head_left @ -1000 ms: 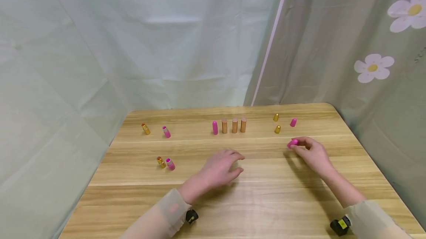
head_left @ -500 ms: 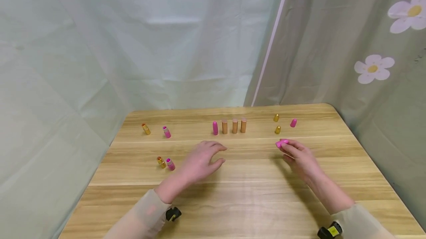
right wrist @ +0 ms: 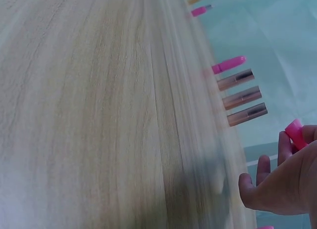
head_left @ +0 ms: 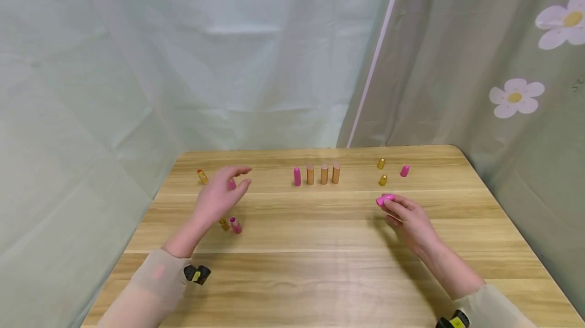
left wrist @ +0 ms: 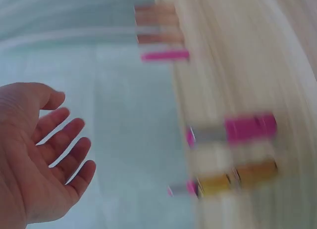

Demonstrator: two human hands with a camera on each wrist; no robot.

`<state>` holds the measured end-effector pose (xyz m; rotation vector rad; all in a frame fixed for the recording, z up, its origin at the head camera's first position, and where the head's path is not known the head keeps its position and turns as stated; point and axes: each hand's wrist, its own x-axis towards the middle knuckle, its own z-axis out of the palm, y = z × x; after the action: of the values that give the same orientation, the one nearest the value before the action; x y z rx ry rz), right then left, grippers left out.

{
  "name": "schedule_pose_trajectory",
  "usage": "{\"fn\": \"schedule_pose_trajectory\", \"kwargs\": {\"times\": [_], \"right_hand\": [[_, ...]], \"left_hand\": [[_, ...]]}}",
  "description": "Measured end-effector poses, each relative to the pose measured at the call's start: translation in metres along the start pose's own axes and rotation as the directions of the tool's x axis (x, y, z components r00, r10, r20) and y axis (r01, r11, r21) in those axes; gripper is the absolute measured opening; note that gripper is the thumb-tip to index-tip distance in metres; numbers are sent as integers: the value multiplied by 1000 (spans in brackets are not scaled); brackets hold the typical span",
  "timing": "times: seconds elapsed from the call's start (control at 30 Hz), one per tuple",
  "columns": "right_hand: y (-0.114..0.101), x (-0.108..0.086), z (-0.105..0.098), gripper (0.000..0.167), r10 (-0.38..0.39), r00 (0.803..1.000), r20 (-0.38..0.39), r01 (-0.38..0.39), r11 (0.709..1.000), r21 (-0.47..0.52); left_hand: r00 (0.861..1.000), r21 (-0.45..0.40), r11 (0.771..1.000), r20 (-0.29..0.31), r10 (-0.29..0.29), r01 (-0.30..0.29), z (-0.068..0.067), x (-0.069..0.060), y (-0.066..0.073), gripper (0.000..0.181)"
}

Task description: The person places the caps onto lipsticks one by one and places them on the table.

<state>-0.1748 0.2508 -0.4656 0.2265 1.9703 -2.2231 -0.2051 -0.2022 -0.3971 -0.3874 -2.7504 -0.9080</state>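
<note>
In the head view, the right hand (head_left: 411, 221) pinches a pink cap (head_left: 385, 199) above the table's right part; the right wrist view shows the same cap (right wrist: 295, 134) between thumb and fingers. The left hand (head_left: 217, 193), fingers loosely bent and holding nothing, hovers over the left group. It partly covers a pink lipstick tube (head_left: 232, 184) at the back and a gold one (head_left: 224, 224) nearer. Beside that gold tube stands another pink tube (head_left: 235, 225), and a second gold tube (head_left: 202, 176) is at the back left.
A closed pink tube (head_left: 297, 176) and three copper tubes (head_left: 324, 174) stand in a row at the back middle. Two gold caps (head_left: 383, 180) and a pink cap (head_left: 404, 171) are at the back right. Curtains (head_left: 256, 64) hang behind the wooden table (head_left: 320, 277).
The left hand has moved left from the table's middle to the tubes. The right hand, with the pink cap, has shifted left and turned the cap.
</note>
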Motion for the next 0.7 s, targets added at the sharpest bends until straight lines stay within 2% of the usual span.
{"fn": "schedule_pose_trajectory", "kwargs": {"times": [0.13, 0.27, 0.5, 0.7], "right_hand": [[0, -2, 0, 33, -1, 1000, -7, 1, 1000, 5], [1, -2, 1, 24, -11, 1000, -6, 11, 1000, 12], [4, -2, 2, 22, -20, 1000, -17, 20, 999, 25], [6, -2, 3, 23, -5, 1000, -14, 6, 1000, 19]], "left_hand": [[991, -52, 991, -40, -129, 127, -9, 4, -37, 45], [978, -61, 977, -33, -204, 202, -9, 8, -68, 53], [971, -23, 972, 57, -231, 232, 3, 18, -107, 59], [953, -7, 969, 185, -241, 247, 12, 27, -131, 59]]}}
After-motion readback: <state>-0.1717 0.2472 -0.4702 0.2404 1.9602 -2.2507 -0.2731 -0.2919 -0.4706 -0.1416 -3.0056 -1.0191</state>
